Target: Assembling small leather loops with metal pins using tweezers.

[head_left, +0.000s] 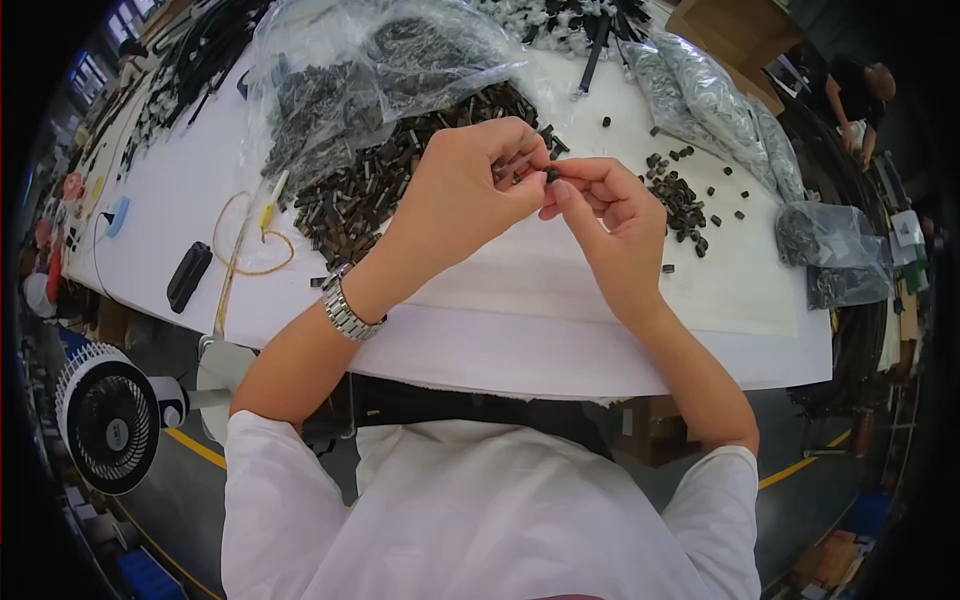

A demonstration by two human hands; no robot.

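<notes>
Over the white table [520, 345], my left hand [482, 180] and my right hand [612, 212] meet fingertip to fingertip. Between them is a small black part [552, 174], pinched from both sides. Its exact kind is too small to tell. Behind and beside my left hand spreads a large heap of small dark tubular pieces [345, 205]. To the right of my right hand lies a smaller scatter of short black pieces [682, 205].
A clear plastic bag [300, 110] of dark pieces lies on the heap. Filled bags [705, 95] line the right side. At left are a black case [189, 276], a yellow cord [285, 262], and a fan [112, 425] beside the table. Another person [862, 100] stands far right.
</notes>
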